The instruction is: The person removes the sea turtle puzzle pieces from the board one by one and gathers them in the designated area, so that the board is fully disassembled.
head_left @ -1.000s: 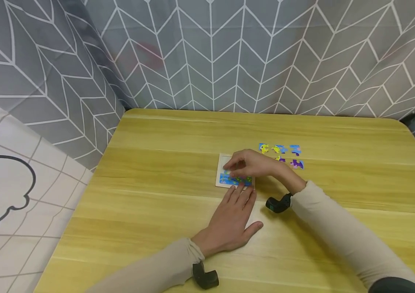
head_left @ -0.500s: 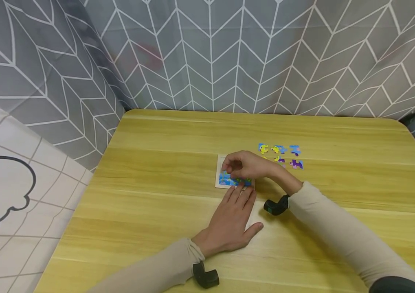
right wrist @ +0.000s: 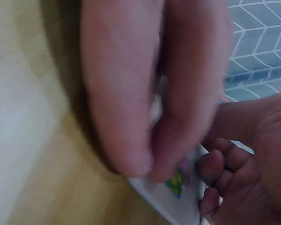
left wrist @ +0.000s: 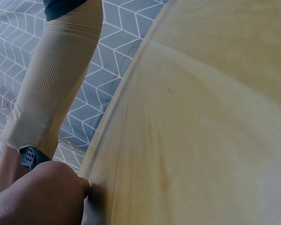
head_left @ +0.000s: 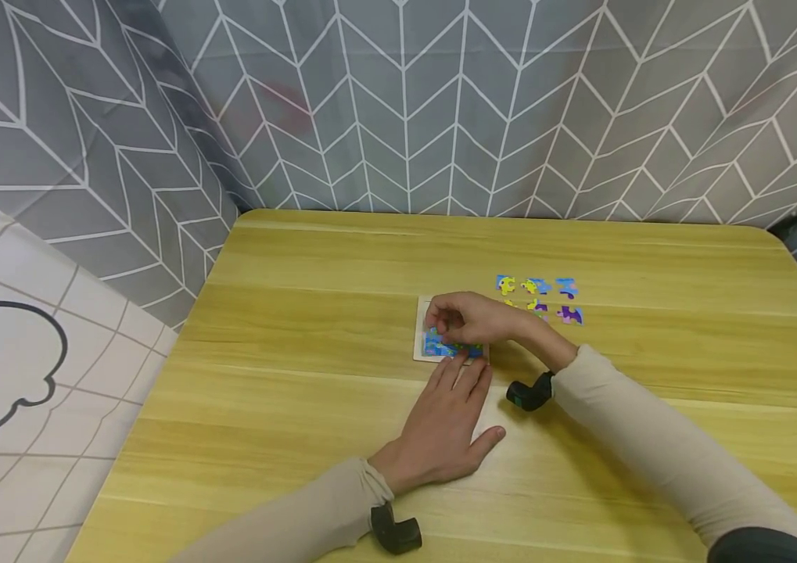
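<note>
My right hand (head_left: 475,317) hangs over a small light puzzle board (head_left: 425,313), its fingers bent and thumb close to them. Its fingertips pinch a small blue-green puzzle piece (head_left: 433,331) at the board's left part, partly hidden by the hand. Blue puzzle pieces (head_left: 433,348) fill the board's near row. Flat on the table, my left hand (head_left: 443,434) has its fingers straight and touches the board's near edge with the tips. In the right wrist view, large blurred fingers (right wrist: 126,93) cover much of the board; a green-and-yellow patch (right wrist: 175,183) shows beside them.
Loose puzzle pieces, yellow and blue (head_left: 506,285) or purple (head_left: 570,315), lie in two rows right of and beyond the board. The wooden table (head_left: 299,375) ends at a grey patterned curtain (head_left: 433,102). Dark cameras (head_left: 396,532) sit at both wrists.
My right hand has moved very slightly toward me, staying over the board's left part. The blue pieces under its fingertips have shifted slightly. My left hand has stayed where it was.
</note>
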{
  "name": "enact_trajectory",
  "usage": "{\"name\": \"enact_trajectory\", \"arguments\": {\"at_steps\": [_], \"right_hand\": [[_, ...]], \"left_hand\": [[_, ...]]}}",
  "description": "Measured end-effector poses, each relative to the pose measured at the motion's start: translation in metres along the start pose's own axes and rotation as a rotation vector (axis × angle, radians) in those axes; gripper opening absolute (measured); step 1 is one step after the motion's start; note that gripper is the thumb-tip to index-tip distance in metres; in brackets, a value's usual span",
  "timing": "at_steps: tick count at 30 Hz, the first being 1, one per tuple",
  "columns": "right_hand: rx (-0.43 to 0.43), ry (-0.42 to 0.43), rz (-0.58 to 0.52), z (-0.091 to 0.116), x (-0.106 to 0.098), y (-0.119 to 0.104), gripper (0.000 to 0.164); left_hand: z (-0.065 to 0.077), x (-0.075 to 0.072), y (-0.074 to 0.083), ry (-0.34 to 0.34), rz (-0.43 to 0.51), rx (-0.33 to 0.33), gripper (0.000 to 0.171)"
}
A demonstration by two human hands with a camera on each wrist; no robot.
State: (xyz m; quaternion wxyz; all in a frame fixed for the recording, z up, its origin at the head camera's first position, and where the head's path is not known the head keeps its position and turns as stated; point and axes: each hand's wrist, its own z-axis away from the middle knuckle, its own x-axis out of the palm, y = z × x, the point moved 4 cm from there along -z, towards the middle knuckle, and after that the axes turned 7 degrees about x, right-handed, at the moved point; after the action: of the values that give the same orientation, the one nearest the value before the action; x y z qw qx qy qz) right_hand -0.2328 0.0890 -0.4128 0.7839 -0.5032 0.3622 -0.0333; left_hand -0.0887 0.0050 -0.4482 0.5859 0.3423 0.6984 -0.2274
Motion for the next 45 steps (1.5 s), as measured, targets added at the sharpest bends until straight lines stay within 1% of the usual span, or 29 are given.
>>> {"name": "enact_trajectory", "arguments": {"at_steps": [6, 9, 16, 20, 25, 31, 34, 41, 45], "right_hand": [[-0.012, 0.008, 0.015, 0.001, -0.002, 0.0, 0.013], [-0.009, 0.007, 0.002, 0.0, -0.004, 0.001, 0.009], [0.028, 0.013, -0.117, 0.004, -0.008, 0.009, 0.004], [0.054, 0.022, -0.173, 0.005, -0.009, 0.011, 0.004], [0.074, 0.042, -0.191, 0.007, -0.009, 0.013, 0.005], [0.045, 0.067, -0.216, 0.013, -0.012, 0.012, 0.008], [0.04, 0.102, -0.225, 0.018, -0.016, 0.012, 0.008], [0.066, 0.21, -0.239, 0.035, -0.033, 0.014, 0.011], [0.067, 0.255, -0.245, 0.046, -0.043, 0.021, 0.013]], "left_hand": [[-0.001, -0.002, 0.0, -0.002, 0.022, -0.003, 0.074], [-0.001, -0.003, 0.0, -0.005, 0.026, -0.005, 0.074], [-0.002, -0.003, 0.001, -0.017, 0.034, -0.009, 0.073], [-0.002, -0.002, 0.001, -0.017, 0.035, -0.011, 0.073], [-0.002, -0.002, 0.001, -0.022, 0.028, -0.011, 0.074], [-0.003, -0.002, 0.0, -0.032, 0.021, -0.013, 0.075], [-0.003, -0.002, 0.0, -0.031, 0.028, -0.015, 0.075], [-0.002, -0.001, -0.002, -0.009, 0.066, -0.029, 0.07], [-0.001, -0.001, -0.003, -0.018, 0.081, -0.038, 0.068]]}}
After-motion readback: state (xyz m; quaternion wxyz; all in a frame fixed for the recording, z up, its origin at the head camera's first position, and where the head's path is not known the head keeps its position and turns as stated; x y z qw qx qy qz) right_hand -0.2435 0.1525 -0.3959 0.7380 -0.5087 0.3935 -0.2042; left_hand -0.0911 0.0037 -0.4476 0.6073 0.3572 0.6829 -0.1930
